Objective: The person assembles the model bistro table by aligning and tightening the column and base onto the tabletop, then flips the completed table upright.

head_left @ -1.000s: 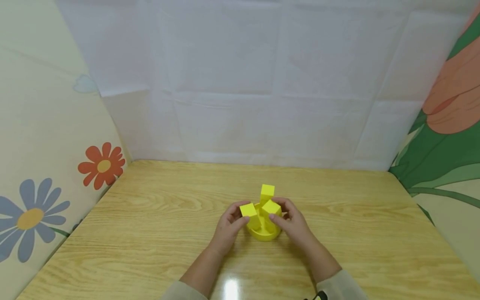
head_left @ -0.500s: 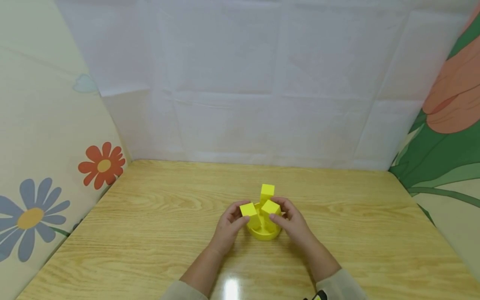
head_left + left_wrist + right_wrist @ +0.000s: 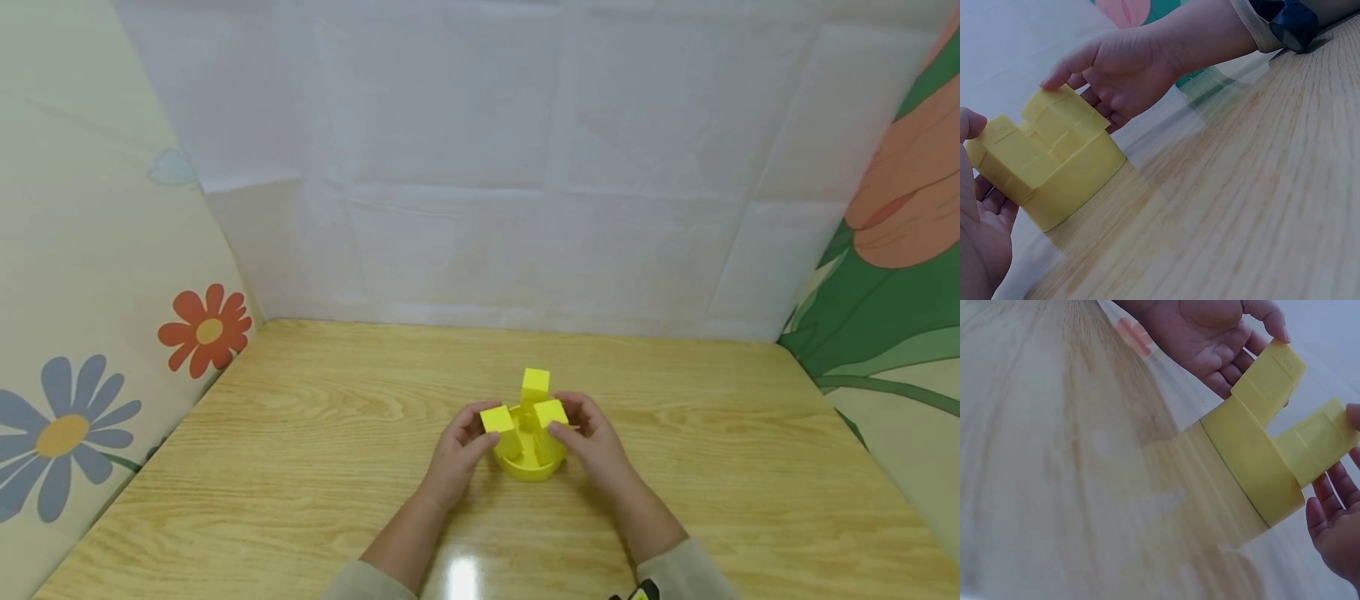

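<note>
A round yellow tray point(image 3: 528, 475) with a low wall stands on the wooden table. Three yellow square-topped blocks rise from it. My left hand point(image 3: 454, 454) pinches the left block point(image 3: 498, 421) between thumb and fingers. The right block point(image 3: 551, 414) is gripped by my right hand point(image 3: 600, 446), thumb on its near side. At the back, the third block point(image 3: 536, 383) stands untouched. Both held blocks sit inside the tray wall point(image 3: 1075, 190) in the left wrist view, their lower ends hidden. Raised marks too small to read show on the left block point(image 3: 1272, 375) in the right wrist view.
The wooden table point(image 3: 337, 400) spreads around the tray on every side. A white cloth point(image 3: 487, 167) hangs behind it. Flower-patterned sheets point(image 3: 75, 250) flank the table left and right. A dark wristband point(image 3: 1294, 25) is on the right wrist.
The right block has turned and shifted slightly to the right, away from the left one, with my right hand moving along. My left hand and the back block have hardly moved.
</note>
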Action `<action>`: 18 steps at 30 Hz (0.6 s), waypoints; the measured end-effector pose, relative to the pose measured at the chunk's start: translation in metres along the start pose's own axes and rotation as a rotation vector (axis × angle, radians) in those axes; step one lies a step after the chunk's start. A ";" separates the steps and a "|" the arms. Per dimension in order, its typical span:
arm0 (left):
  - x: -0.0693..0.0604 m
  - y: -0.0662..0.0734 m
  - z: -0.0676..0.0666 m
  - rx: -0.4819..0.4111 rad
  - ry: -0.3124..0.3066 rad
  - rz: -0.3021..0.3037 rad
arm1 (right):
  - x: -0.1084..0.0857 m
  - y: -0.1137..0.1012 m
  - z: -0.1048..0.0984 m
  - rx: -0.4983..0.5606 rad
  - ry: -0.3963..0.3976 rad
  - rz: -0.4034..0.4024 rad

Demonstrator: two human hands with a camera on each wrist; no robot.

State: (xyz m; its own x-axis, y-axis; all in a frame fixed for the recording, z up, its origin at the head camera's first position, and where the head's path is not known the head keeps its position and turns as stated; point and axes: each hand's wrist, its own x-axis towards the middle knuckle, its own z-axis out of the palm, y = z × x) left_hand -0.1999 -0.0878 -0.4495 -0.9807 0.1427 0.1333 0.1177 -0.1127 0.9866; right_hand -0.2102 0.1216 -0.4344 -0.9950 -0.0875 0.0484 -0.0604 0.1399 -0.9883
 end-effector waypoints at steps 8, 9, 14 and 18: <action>0.000 0.001 0.001 0.001 -0.004 -0.006 | -0.003 0.004 -0.010 0.086 0.020 0.012; 0.000 0.001 0.001 0.006 -0.008 -0.001 | -0.003 0.003 -0.010 0.076 0.013 0.016; 0.000 0.001 0.001 0.005 -0.004 -0.002 | -0.005 0.001 -0.014 0.026 -0.054 0.032; 0.000 0.001 0.000 0.007 0.001 -0.011 | -0.006 -0.001 -0.015 0.019 -0.097 0.053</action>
State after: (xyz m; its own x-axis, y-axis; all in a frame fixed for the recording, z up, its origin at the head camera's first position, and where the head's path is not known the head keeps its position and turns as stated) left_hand -0.1996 -0.0874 -0.4486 -0.9822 0.1428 0.1219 0.1076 -0.1041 0.9887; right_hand -0.2058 0.1365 -0.4317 -0.9843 -0.1759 -0.0171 -0.0056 0.1280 -0.9918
